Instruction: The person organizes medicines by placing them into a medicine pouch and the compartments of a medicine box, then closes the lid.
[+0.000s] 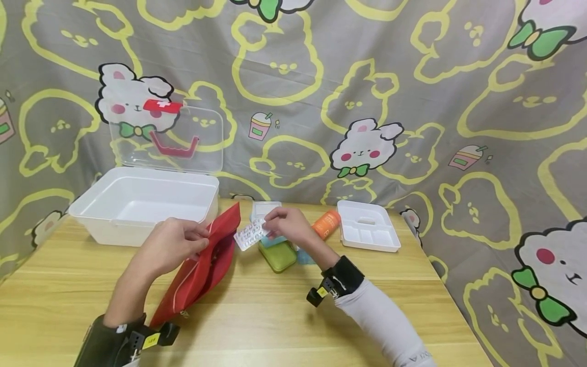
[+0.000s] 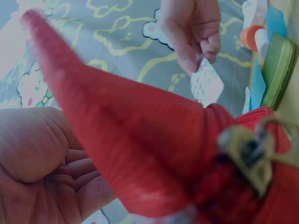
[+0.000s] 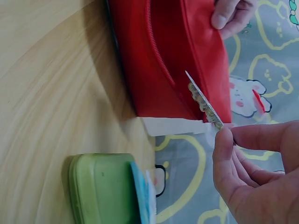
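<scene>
My left hand (image 1: 176, 244) grips the edge of a red zippered pouch (image 1: 202, 275), whose mouth gapes toward the right. Between thumb and fingers, my right hand (image 1: 291, 227) pinches a blister pack of pills (image 1: 251, 234) by one end. In the right wrist view the pack (image 3: 204, 102) stands tilted right in front of the unzipped opening of the pouch (image 3: 159, 93); whether it touches the fabric I cannot tell. A metal zipper pull (image 2: 250, 154) shows large in the left wrist view. The pouch's inside is mostly hidden.
Behind the left hand stands a white box (image 1: 147, 196) with its clear lid (image 1: 169, 137) raised. A green case (image 1: 278, 256), light-blue packets, an orange bottle (image 1: 326, 224) and a white divided tray (image 1: 368, 227) lie toward the right. A patterned curtain hangs behind the table.
</scene>
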### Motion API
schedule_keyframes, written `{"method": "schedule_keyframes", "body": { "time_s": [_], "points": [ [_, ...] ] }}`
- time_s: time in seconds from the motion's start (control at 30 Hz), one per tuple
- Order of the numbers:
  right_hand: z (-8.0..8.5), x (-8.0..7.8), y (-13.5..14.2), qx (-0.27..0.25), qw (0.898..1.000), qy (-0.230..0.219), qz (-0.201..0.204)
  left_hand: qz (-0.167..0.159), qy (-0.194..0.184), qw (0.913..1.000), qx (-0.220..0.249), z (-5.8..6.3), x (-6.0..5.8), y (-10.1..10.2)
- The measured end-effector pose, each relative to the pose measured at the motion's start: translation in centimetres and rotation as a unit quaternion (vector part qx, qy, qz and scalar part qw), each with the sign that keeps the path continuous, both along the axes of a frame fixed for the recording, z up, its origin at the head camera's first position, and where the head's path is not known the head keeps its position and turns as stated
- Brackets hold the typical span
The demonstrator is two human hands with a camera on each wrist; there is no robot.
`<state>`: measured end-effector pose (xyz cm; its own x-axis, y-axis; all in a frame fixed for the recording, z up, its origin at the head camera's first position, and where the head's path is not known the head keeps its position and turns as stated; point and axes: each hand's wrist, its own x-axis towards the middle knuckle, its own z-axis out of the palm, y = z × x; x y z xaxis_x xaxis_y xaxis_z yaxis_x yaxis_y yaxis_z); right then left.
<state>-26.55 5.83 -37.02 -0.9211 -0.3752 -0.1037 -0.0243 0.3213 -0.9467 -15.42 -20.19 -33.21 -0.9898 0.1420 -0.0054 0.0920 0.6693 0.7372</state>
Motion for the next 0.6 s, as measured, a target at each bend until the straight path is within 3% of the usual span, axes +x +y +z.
{"method": "schedule_keyframes", "body": {
  "time_s": [0.3,0.6],
  "points": [
    [1.0,1.2,0.0,-0.027,0.999,-0.011,0.031,0.0,-0.005,1.0,0.004,-0.1,0.0,0.1],
    [0.0,2.6,-1.2,-0.059,0.996,-0.041,0.061,-0.002,-0.004,1.0,0.002,-0.2,-0.1,0.2]
  ]
}}
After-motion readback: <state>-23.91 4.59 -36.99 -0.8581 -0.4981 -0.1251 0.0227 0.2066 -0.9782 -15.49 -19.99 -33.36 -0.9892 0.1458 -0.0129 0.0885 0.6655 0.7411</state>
